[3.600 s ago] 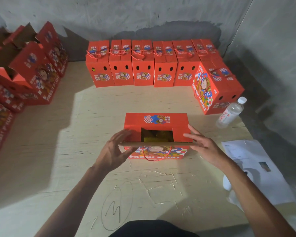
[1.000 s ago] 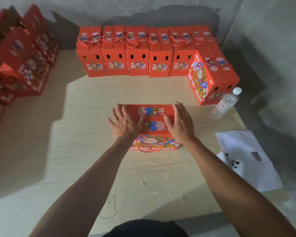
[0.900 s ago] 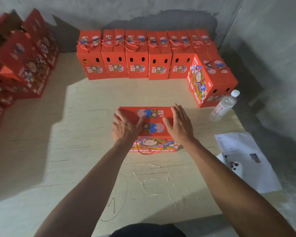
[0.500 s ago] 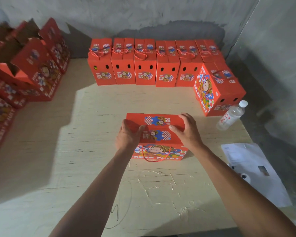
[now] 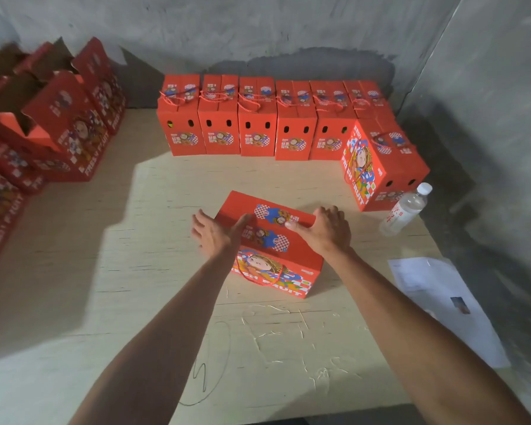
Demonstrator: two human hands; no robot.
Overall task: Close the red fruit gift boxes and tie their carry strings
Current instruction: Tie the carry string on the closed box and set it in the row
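Red gift box sits mid-table, top flaps down. Left hand, fingers straight, touches its left edge; right hand curls over the far right corner. Carry string hangs loose in front. Press flaps flush, steady the box, then tie the strings.

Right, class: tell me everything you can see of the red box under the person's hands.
The red box looks like printed cardboard, with a cartoon figure, blue and checkered patches on top, and "FRESH FRUIT" lettering along its near side. Its top flaps are shut. A red carry string hangs loose on the near side, untied. It stands on the wooden table, turned slightly askew. The left hand lies with straight fingers at its left edge; the right hand curls over its far right edge.
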